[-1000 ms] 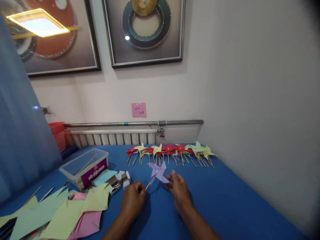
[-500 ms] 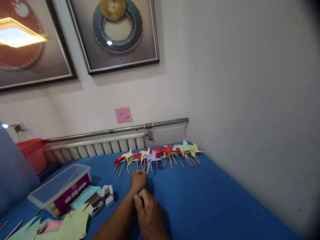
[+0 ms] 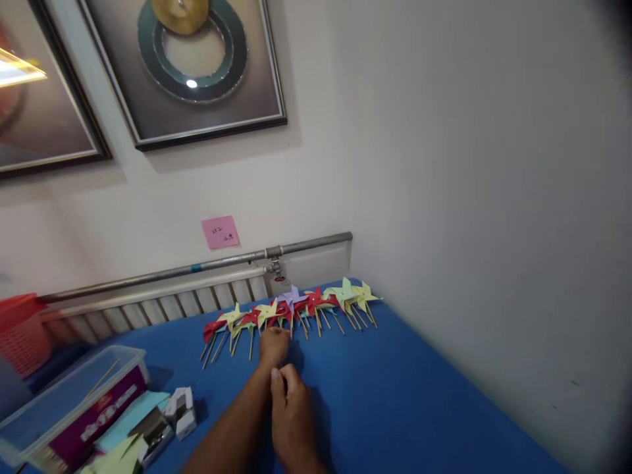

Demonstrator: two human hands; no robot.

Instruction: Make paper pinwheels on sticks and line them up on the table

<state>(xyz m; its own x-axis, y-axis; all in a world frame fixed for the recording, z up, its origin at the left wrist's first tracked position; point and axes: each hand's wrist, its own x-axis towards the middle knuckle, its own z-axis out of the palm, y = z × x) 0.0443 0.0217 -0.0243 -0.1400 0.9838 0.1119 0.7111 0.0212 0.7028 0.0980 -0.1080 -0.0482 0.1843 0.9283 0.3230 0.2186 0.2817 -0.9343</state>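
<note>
Near the centre of the frame, slightly below the middle, the left hand is reaching forward over the blue table, fingers curled narrow around the stick of a lilac pinwheel; the grip itself is too small to confirm, so whether it is truly holding the stick cannot be told.

Lilac pinwheel: lying in the row of paper pinwheels at the far edge of the table, middle of the frame, between red and yellow ones, just above the left hand.

Right hand: resting lower centre, loosely curled, thumb up, touching the left forearm; appearing to be holding nothing.

Row of paper pinwheels: red, yellow and pale green, sticks pointing toward the viewer, running from centre-left to centre-right.

Clear plastic box: sitting at lower left, purple label on its side, thin sticks inside.

Small white and silver boxes: lying just right of the clear box, beside pale blue and yellow paper sheets.

Pink note: sticking to the wall above a grey pipe and a radiator.

Red basket: standing at the left edge.

Two framed pictures: hanging at upper left.
</note>
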